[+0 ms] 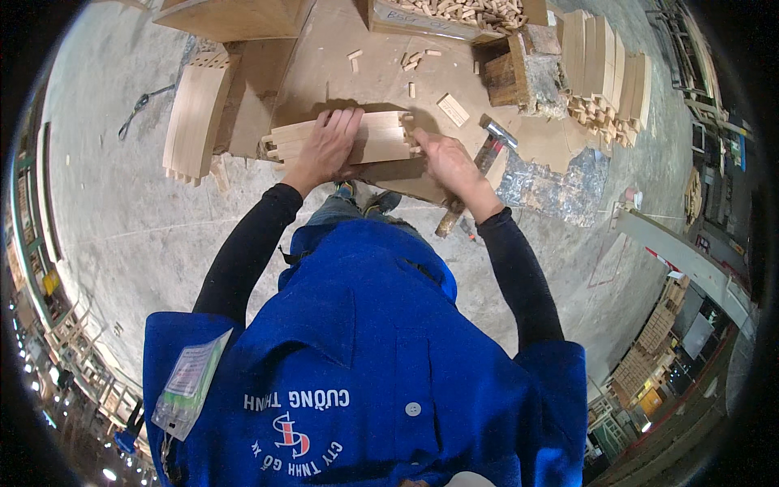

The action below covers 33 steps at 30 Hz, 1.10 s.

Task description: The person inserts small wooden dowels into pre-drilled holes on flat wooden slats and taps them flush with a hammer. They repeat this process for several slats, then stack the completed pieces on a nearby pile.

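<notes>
My left hand (331, 144) is closed over the top of several pale, slightly curved wooden slats (380, 136) lying side by side at the near edge of a cardboard-covered surface. Short round dowels stick out of both slat ends. At the right end, my right hand (449, 165) has its thumb and forefinger pinched on a wooden dowel (415, 140); the fingers partly hide it. Just right of that hand lies a hammer (500, 133), its metal head on the far side and its handle running toward me, partly behind my wrist.
An open box (422, 26) at the back holds many dowels. Loose dowels (412, 61) and a small wooden block (453, 109) lie on the cardboard (324, 73). Finished-looking slats stand stacked at left (197, 118) and right (596, 61). A rough wooden block (507, 81) sits at the back right.
</notes>
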Motion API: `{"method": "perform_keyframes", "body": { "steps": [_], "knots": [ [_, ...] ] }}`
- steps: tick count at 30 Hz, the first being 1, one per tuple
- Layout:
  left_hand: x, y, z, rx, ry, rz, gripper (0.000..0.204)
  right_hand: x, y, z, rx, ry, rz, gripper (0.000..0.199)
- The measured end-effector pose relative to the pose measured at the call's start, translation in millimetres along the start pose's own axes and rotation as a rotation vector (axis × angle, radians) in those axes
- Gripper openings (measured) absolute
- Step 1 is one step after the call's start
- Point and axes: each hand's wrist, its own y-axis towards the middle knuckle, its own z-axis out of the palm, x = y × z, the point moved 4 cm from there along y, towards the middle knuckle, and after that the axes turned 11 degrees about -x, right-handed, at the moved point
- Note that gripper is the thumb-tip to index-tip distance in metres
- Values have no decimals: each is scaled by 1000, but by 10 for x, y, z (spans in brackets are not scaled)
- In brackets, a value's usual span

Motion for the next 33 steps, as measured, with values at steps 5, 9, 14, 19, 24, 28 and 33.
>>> {"method": "perform_keyframes", "body": {
  "steps": [5, 9, 14, 19, 24, 28, 33],
  "knots": [
    [5, 8, 34, 78, 0, -10, 100, 76, 49, 40, 5, -28, -65, 24],
    [30, -58, 95, -11, 79, 23, 89, 79, 21, 126, 14, -77, 0, 24],
    [28, -31, 150, -52, 122, 50, 84, 23, -37, 174, 23, -155, 36, 29],
    [59, -31, 152, -88, 114, 82, 89, -124, -25, 113, -27, 42, 21, 30],
    [41, -35, 92, -95, 30, 49, 97, -298, -67, -39, -57, 305, 154, 29],
    [13, -46, 47, -124, -9, 54, 99, -441, -30, 130, -86, 263, 200, 32],
    [21, -72, 32, -152, -35, 60, 99, -461, -37, 198, -164, 374, 308, 33]
  ]
}}
